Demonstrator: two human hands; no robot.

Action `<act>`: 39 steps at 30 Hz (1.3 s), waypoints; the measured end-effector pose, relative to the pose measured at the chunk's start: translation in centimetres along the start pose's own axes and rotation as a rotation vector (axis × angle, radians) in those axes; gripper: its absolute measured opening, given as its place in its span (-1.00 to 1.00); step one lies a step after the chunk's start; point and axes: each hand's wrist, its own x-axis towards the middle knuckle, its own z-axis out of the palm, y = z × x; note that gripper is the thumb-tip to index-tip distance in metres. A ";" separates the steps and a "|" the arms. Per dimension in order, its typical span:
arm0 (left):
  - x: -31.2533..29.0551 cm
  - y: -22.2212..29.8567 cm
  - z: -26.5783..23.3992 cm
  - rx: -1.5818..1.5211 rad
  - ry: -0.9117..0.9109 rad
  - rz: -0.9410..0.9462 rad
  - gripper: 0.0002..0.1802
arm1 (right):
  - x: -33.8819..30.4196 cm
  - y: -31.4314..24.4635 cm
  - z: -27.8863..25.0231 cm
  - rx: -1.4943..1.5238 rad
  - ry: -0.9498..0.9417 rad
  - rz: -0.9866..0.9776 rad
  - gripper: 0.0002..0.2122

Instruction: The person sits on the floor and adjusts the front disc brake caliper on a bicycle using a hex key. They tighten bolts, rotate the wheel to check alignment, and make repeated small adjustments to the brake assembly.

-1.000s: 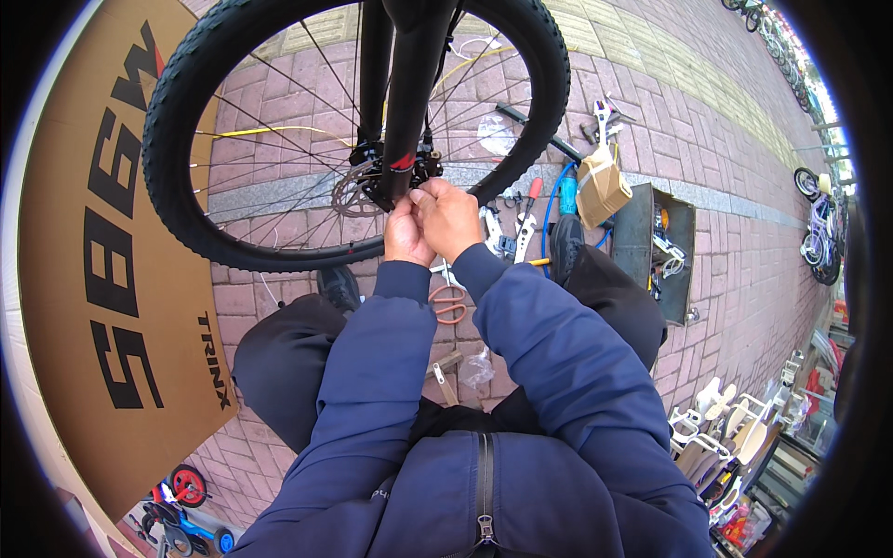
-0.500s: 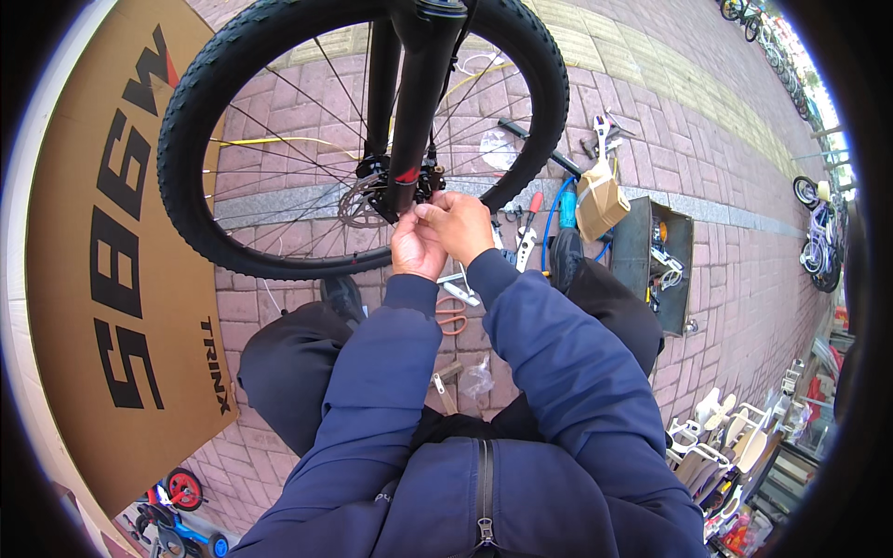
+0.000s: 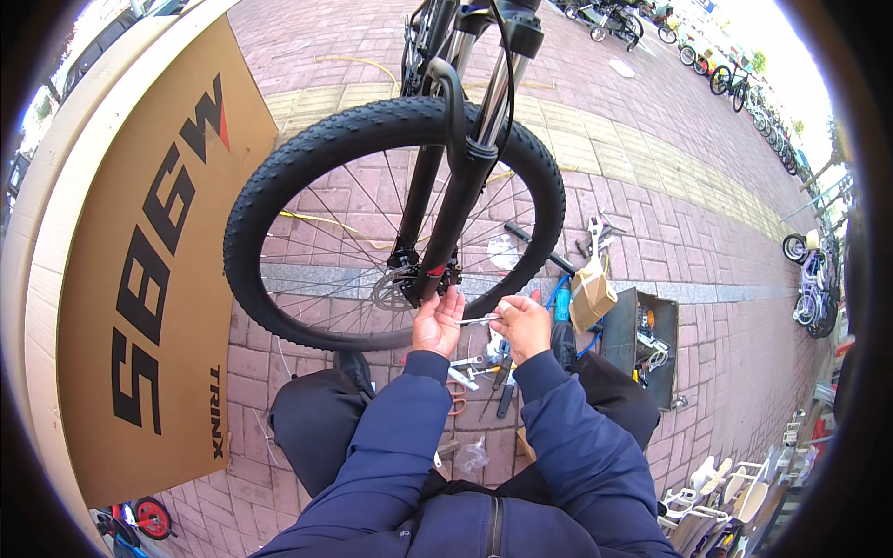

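Observation:
In front of me a bicycle's front wheel with a knobbly black tire (image 3: 549, 219) stands in a black suspension fork (image 3: 453, 219). My left hand (image 3: 437, 324) is palm up just below the fork's lower end, its fingers stretched out and slightly curled. A thin silver metal rod (image 3: 480, 321) runs between my hands; its exact kind is unclear. My right hand (image 3: 524, 327) pinches the rod's right end, while the other end reaches the left hand's fingers. Behind the fork leg, the disc brake rotor (image 3: 391, 290) shows near the hub.
A large cardboard box (image 3: 177, 279) stands at my left. An open metal toolbox (image 3: 662, 358), a small cardboard package (image 3: 593, 298) and an adjustable wrench (image 3: 595, 232) lie at right. Orange-handled scissors (image 3: 457, 398) and other tools lie between my feet. Parked bikes line the far right.
My hands, together at the fork's lower end before, are now apart, the right one drawn to the right with the silver rod showing. The view has tilted up, revealing more of the fork.

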 end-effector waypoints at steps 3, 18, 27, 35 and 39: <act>0.2 -0.3 -0.3 -0.026 0.017 0.005 -0.81 | -0.3 2.9 0.6 0.060 0.040 0.036 -0.87; 0.8 -0.2 -0.5 -0.053 0.045 -0.014 -0.85 | -2.7 10.2 -2.7 -0.915 -0.178 -0.216 -0.68; 0.5 -0.1 -0.2 -0.031 0.034 -0.019 -0.85 | -5.5 7.4 -1.7 -0.943 -0.377 -0.372 -0.77; 0.6 0.0 -0.3 -0.057 0.056 -0.027 -0.82 | -7.1 5.1 0.3 -0.768 -0.196 -0.240 -0.82; 0.5 0.2 -0.2 -0.069 0.051 -0.045 -0.79 | -7.1 4.8 0.9 -0.738 -0.171 -0.230 -0.81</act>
